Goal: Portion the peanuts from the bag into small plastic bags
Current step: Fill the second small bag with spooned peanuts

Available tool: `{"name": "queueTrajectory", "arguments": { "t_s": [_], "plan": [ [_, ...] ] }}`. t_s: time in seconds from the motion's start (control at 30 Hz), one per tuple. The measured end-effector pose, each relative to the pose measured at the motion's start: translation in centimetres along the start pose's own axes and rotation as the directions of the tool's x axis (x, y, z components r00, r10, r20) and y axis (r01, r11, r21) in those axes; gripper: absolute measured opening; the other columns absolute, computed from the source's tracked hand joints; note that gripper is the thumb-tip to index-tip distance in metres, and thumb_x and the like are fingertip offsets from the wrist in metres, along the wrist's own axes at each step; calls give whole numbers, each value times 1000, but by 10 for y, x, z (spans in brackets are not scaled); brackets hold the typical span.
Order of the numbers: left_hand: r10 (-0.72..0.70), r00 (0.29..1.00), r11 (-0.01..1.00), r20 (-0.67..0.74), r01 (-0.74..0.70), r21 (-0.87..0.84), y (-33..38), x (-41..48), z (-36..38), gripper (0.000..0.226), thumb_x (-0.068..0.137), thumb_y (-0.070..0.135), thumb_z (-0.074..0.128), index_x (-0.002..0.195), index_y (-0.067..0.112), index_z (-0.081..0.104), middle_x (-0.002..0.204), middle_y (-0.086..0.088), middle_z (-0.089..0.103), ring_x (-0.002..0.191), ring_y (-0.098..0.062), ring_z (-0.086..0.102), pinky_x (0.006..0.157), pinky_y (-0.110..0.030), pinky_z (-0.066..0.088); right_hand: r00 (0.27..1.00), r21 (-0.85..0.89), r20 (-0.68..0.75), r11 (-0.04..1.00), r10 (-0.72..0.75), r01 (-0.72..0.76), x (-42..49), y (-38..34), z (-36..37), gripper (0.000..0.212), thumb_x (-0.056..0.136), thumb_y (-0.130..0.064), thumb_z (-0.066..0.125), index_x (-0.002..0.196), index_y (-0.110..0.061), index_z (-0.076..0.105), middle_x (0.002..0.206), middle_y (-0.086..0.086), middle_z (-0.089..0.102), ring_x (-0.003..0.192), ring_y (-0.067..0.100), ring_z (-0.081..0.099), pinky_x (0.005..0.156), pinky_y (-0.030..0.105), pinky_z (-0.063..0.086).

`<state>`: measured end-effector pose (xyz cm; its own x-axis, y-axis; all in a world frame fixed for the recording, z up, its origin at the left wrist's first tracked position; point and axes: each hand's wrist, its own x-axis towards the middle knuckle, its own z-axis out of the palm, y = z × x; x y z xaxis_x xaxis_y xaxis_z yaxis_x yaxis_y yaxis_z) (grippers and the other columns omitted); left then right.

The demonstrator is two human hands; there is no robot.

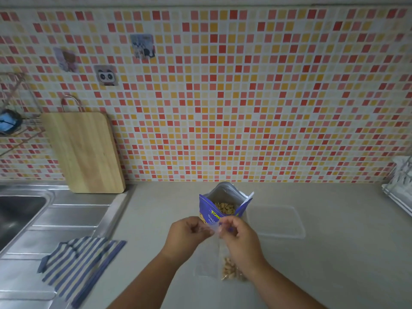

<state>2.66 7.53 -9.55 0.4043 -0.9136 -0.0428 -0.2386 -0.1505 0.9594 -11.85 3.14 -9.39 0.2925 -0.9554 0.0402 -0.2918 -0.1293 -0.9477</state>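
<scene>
A blue peanut bag (pixel 208 209) stands open on the grey counter, with peanuts (pixel 224 208) visible inside. Just in front of it, my left hand (pixel 187 233) and my right hand (pixel 239 236) both pinch the top edge of a small clear plastic bag (pixel 217 248). The small bag hangs down between my hands, and a clump of peanuts (pixel 229 269) sits at its bottom, near the counter. My right wrist hides part of the bag's right side.
A clear plastic lid (pixel 276 221) lies flat right of the peanut bag. A striped cloth (pixel 80 264) rests on the sink's drainboard (pixel 66 219) at left. A wooden cutting board (pixel 84 152) leans on the tiled wall. A white rack (pixel 399 188) stands at far right.
</scene>
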Motion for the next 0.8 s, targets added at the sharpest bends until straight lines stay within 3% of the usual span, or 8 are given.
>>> {"name": "queueTrajectory", "arguments": {
  "t_s": [0.13, 0.27, 0.37, 0.43, 0.5, 0.57, 0.7, 0.8],
  "plan": [
    [227, 967, 957, -115, -200, 209, 10, 0, 2, 37, 69, 20, 82, 51, 18, 49, 43, 10, 46, 49, -6, 41, 47, -15, 30, 995, 8, 14, 995, -99, 99, -1, -24, -7, 25, 84, -11, 66, 70, -32, 64, 77, -9, 61, 68, -4, 56, 64, 5, 42],
    [522, 852, 717, -25, -424, 553, 9, 4, 2, 27, 67, 23, 77, 62, 17, 51, 57, 8, 50, 57, -11, 46, 51, -19, 31, 997, -101, 74, 994, -34, 42, 1, -37, -8, 19, 83, -20, 64, 69, -30, 71, 80, -6, 71, 79, 2, 63, 69, 13, 46],
    [575, 816, 596, 62, -470, 651, 12, 1, 4, 33, 60, 25, 76, 72, 27, 45, 65, 5, 56, 62, -16, 53, 53, -11, 26, 989, -152, 128, 987, 69, -49, 4, -45, -12, 20, 82, -17, 61, 70, -29, 70, 79, -4, 72, 79, 9, 65, 70, 21, 50],
    [535, 841, 659, 81, -475, 584, 18, 0, 1, 34, 64, 38, 76, 87, 27, 54, 85, 12, 58, 83, -8, 53, 64, -8, 33, 982, -193, 173, 980, 82, -48, 7, -48, -16, 22, 82, -11, 59, 78, -29, 72, 81, -7, 71, 79, 9, 65, 71, 18, 52],
    [431, 889, 764, 155, -450, 463, 22, -2, -2, 57, 63, 48, 78, 111, 35, 51, 108, 31, 45, 104, 11, 38, 82, -3, 31, 977, -270, 205, 963, 62, -5, 10, -54, -20, 23, 88, -11, 55, 92, -25, 74, 84, -10, 67, 83, 9, 63, 72, 15, 48],
    [366, 901, 794, 232, -432, 427, 32, -3, -5, 65, 64, 49, 78, 118, 47, 43, 110, 42, 37, 107, 21, 30, 85, 1, 26, 970, -312, 242, 949, 23, 55, 13, -59, -23, 23, 92, -13, 54, 100, -22, 73, 90, -9, 67, 89, 10, 62, 78, 16, 48],
    [364, 900, 803, 241, -434, 408, 42, 1, -10, 40, 70, 44, 77, 108, 38, 63, 99, 30, 58, 96, 11, 49, 82, -2, 33, 942, -311, 336, 944, 1, 110, 17, -71, -26, 25, 93, -11, 54, 104, -24, 73, 100, -9, 70, 91, 9, 65, 64, 7, 48],
    [340, 914, 824, 221, -403, 398, 39, 5, -13, 42, 72, 42, 75, 112, 38, 61, 107, 22, 63, 100, 3, 53, 88, -13, 41, 935, -378, 354, 913, -11, 154, 23, -80, -30, 26, 95, -14, 52, 108, -26, 71, 112, -7, 70, 98, 11, 64, 79, 14, 50]
  ]
}}
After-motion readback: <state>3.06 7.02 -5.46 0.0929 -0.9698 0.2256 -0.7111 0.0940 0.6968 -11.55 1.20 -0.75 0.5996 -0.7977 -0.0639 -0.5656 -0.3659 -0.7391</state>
